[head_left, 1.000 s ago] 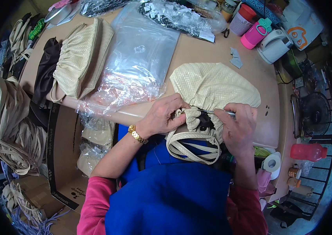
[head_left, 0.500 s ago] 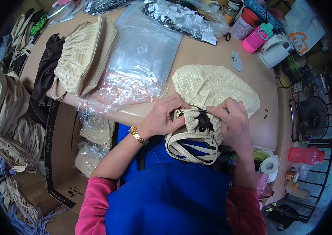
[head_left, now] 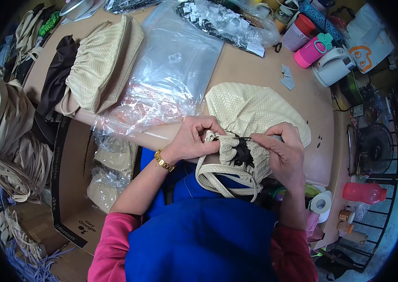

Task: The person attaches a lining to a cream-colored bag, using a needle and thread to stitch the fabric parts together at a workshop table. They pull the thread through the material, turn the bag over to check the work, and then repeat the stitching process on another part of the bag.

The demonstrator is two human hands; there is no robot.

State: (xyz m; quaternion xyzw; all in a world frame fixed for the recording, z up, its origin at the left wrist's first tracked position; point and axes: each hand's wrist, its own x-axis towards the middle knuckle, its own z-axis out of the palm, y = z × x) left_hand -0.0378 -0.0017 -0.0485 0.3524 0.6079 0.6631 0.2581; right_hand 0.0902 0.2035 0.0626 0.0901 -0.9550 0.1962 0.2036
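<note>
A cream woven handbag (head_left: 260, 108) rests on the table's near edge, its gathered mouth facing me and the dark lining showing. My left hand (head_left: 198, 137), with a gold watch on the wrist, pinches the left end of the gathered rim. My right hand (head_left: 283, 148) is closed on a thin dark rod-like tool (head_left: 236, 137), which lies across the rim with its tip near my left fingers. Most of the tool's handle is hidden in the palm. Below the mouth, the bag's cream straps (head_left: 222, 176) hang in loops over my blue apron (head_left: 199, 235).
Another cream bag (head_left: 98, 66) stands at the left beside dark cloth (head_left: 59, 77). Clear plastic sleeves (head_left: 170, 61) lie mid-table. Far right are a pink bottle (head_left: 311, 50) and a white kettle (head_left: 332, 66). An open carton (head_left: 74, 164) with wrapped cream pieces sits at lower left.
My right hand has moved slightly right and down, and more of the thin tool shows across the rim. The bag's mouth and straps have shifted slightly; my left hand keeps its pinch.
</note>
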